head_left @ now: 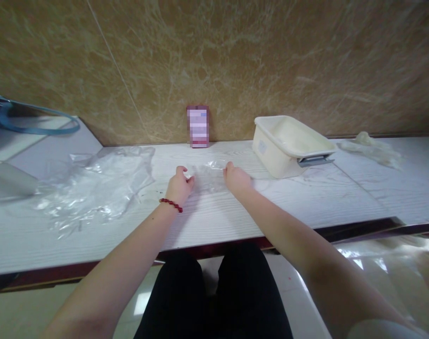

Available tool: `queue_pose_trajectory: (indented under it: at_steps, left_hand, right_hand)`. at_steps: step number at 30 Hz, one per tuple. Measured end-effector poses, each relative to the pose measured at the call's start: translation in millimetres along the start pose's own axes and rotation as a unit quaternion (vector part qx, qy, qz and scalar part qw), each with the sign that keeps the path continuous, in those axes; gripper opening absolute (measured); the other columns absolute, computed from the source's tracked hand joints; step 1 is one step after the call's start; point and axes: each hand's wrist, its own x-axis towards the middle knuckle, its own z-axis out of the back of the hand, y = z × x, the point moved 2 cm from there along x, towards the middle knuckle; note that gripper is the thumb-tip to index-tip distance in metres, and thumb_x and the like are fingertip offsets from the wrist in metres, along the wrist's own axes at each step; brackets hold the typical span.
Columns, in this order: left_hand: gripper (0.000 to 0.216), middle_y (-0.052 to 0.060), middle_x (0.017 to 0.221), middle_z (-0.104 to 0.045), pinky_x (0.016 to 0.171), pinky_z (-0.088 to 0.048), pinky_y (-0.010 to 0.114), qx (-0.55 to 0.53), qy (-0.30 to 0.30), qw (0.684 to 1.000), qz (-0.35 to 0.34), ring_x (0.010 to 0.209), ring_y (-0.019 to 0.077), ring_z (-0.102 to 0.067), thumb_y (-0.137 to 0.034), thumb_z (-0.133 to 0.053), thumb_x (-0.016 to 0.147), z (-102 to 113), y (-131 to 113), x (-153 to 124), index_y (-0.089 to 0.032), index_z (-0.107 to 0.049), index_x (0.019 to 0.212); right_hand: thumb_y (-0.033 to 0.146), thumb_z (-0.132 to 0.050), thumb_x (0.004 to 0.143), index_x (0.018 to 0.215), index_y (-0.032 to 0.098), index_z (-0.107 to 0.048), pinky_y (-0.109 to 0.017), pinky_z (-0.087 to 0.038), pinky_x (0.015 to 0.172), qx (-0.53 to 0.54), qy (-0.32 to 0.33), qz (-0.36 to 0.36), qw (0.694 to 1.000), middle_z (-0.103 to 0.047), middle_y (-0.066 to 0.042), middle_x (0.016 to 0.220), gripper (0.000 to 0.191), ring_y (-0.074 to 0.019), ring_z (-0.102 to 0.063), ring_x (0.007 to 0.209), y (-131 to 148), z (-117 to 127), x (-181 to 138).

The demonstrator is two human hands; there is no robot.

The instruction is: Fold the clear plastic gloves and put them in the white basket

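Observation:
A small clear plastic bag [210, 178] lies on the white wood-grain counter between my two hands. My right hand [237, 178] is closed, its fingertips pinching the bag's right edge. At the bag's left edge is my left hand [180, 185], thumb and forefinger curved with a gap between them. A red bead bracelet [171, 203] circles the left wrist. Left of that hand, a loose heap of clear plastic bags [97, 183] spreads over the counter.
A phone [198, 127] leans upright against the marbled wall. Right of my hands stands a cream plastic bin [276, 153] with a grey handle. Crumpled translucent plastic [371, 149] lies farther right. A blue strap [37, 129] hangs over a white box-like stand at the far left.

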Motion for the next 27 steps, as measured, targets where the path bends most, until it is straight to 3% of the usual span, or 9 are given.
queue_pose_trajectory:
  at_steps: [4,9,15,21,24,27]
  left_hand:
    - [0.039,0.003,0.071,-0.063,0.057,-0.038,0.024,0.012,-0.004,1.0,0.002,0.063,0.0165,-0.058,-0.034,-0.046,0.075,1,3,0,-0.017,-0.038,0.11]
    - [0.024,0.001,0.07,-0.063,0.057,-0.038,0.023,0.009,0.013,1.0,-0.018,0.061,0.0144,-0.058,-0.033,-0.045,0.075,1,6,0,-0.022,-0.049,0.096]
    - [0.02,0.002,0.07,-0.064,0.058,-0.038,0.025,0.048,0.021,0.999,-0.005,0.067,0.0171,-0.058,-0.034,-0.042,0.075,4,10,-1,-0.022,-0.055,0.083]
    - [0.026,0.005,0.079,-0.065,0.062,-0.04,0.028,0.061,0.004,0.998,0.017,0.075,0.0198,-0.059,-0.035,-0.041,0.075,9,10,-5,-0.021,-0.05,0.095]
    - [0.028,0.009,0.086,-0.064,0.064,-0.041,0.03,0.095,-0.02,0.993,0.065,0.081,0.0228,-0.06,-0.029,-0.038,0.077,16,15,-6,-0.018,-0.045,0.101]
    - [0.027,0.011,0.091,-0.064,0.067,-0.041,0.031,0.099,0.001,0.991,0.088,0.083,0.0228,-0.06,-0.021,-0.037,0.076,21,24,-4,-0.017,-0.043,0.102]
  right_hand:
    - [0.035,-0.026,0.088,0.104,0.016,-0.044,-0.031,-0.043,0.067,-0.013,-0.006,-0.007,1.0,-0.062,-0.013,0.087,0.03,-0.022,-0.059,0.083,-4,-3,2]
    - [0.035,-0.03,0.086,0.101,0.017,-0.047,-0.031,-0.043,0.067,-0.014,-0.011,0.001,1.0,-0.061,-0.012,0.088,0.029,-0.0223,-0.059,0.083,-7,-6,5]
    - [0.036,-0.032,0.085,0.099,0.019,-0.048,-0.031,-0.042,0.068,-0.007,-0.023,0.004,1.0,-0.062,-0.01,0.087,0.028,-0.0212,-0.058,0.084,-5,-8,6]
    - [0.039,-0.033,0.085,0.102,0.02,-0.046,-0.029,-0.042,0.066,-0.001,-0.017,-0.01,1.0,-0.062,-0.009,0.085,0.029,-0.0204,-0.058,0.082,-3,-7,5]
    - [0.04,-0.032,0.085,0.101,0.02,-0.047,-0.029,-0.042,0.065,-0.004,-0.022,-0.005,1.0,-0.062,-0.009,0.085,0.029,-0.0202,-0.058,0.081,-4,-6,4]
    - [0.04,-0.031,0.086,0.102,0.02,-0.046,-0.029,-0.041,0.065,-0.004,-0.015,-0.004,1.0,-0.062,-0.009,0.087,0.03,-0.0201,-0.058,0.082,-4,-6,3]
